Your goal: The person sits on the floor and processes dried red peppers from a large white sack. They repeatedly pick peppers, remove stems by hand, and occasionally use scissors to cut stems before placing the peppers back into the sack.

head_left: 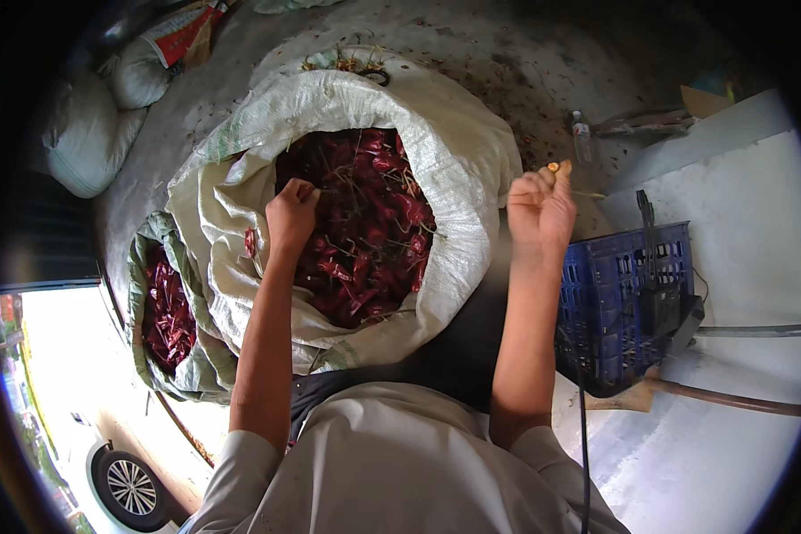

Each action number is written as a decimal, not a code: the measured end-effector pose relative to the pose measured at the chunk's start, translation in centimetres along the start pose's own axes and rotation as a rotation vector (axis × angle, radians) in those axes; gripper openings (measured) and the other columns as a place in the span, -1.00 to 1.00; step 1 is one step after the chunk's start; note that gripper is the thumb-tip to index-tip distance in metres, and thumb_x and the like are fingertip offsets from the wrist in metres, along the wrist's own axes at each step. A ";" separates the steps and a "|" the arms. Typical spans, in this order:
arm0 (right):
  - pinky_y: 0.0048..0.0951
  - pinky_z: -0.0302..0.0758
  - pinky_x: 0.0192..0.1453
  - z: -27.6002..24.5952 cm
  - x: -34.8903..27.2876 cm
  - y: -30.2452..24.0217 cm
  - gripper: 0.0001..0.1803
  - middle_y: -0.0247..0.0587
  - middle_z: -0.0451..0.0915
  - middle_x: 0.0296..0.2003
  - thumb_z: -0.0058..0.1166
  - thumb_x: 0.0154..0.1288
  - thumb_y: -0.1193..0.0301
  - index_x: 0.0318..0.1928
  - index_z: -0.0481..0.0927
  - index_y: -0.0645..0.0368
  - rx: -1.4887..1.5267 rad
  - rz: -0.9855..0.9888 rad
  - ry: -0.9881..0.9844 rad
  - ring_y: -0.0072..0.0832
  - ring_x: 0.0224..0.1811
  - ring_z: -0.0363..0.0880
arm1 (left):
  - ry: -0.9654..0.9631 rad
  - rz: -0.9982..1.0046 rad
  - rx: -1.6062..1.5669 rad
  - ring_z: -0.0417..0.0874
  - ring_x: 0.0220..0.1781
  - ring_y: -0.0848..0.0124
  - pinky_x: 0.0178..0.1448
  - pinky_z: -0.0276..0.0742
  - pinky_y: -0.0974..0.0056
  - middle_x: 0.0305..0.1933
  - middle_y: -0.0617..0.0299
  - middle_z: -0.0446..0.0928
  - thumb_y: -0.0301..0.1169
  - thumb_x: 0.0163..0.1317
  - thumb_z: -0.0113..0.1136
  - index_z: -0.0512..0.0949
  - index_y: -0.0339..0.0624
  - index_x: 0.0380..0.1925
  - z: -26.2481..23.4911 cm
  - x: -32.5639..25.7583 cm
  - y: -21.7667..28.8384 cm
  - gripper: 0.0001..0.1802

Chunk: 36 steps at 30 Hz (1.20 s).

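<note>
A big white woven sack [458,133] with a rolled-down rim stands before me, full of dried red chili peppers [365,240] with pale stems. Over its left inner side is my left hand [292,214], fingers curled and pressed together; what they pinch, if anything, is hidden. My right hand [541,206] is raised past the sack's right rim, fingers closed. A small orange round end shows at its fingertips, and a thin pale stem-like piece sticks out on its right; I cannot make out the thing. One red chili piece [250,242] lies on the sack's left fold.
A smaller green-grey sack [138,267] at the left holds red chilies. A blue plastic crate [596,311] with black devices stands at the right, a clear bottle [581,138] beyond it. Stems and debris [507,84] litter the far floor. Filled white sacks [89,133] stand far left.
</note>
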State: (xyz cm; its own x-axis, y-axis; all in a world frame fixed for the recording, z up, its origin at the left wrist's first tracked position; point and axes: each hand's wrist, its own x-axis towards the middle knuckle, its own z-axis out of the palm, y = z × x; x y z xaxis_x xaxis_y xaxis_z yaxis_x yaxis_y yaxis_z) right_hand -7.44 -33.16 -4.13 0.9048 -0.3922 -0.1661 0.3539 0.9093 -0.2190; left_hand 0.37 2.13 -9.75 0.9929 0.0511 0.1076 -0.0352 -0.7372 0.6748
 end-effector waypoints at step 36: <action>-0.26 0.45 -0.40 1.1 -13.0 12.7 -0.58 -0.03 0.60 -0.50 0.26 0.32 0.16 -0.32 0.49 0.31 -1.721 0.185 -0.724 -0.25 -0.50 0.58 | -0.406 0.040 -0.487 0.70 -0.24 0.24 -0.13 0.59 0.20 -0.24 0.02 0.63 -0.47 0.22 0.31 0.51 -0.25 0.05 -4.6 -15.3 4.1 -0.61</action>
State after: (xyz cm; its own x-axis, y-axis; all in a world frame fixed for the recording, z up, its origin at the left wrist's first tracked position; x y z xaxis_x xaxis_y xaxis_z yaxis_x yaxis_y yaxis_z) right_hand -14.49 -16.37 -3.65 0.9736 0.2278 -0.0123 0.0748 -0.3701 -0.9260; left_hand -15.47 1.43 -5.22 0.9503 -0.3007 -0.0813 -0.0261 -0.3369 0.9412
